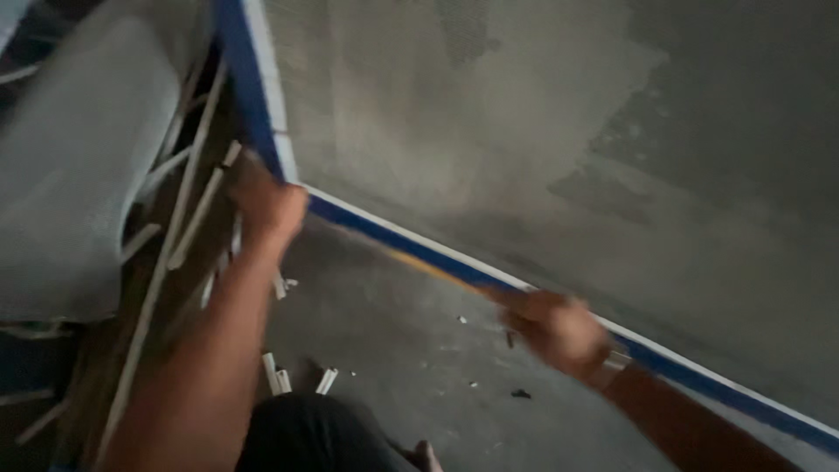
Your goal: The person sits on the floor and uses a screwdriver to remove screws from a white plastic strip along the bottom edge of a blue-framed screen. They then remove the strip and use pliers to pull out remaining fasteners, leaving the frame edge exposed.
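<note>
Blue tape strip (pixel 454 267) edges the grey wall; left hand (pixel 266 205) presses its corner, right hand (pixel 551 328) pinches along it; grip blurred.

My left hand (pixel 266 205) was up at the corner where the two skirting strips (pixel 419 249) met. My right hand (pixel 555 328) was lower and to the right, against the strip along the wall (pixel 542 131). Short offcuts (pixel 280 376) lay on the floor (pixel 402 350) near my knee (pixel 306 433), long laths (pixel 188 218) far left.
</note>
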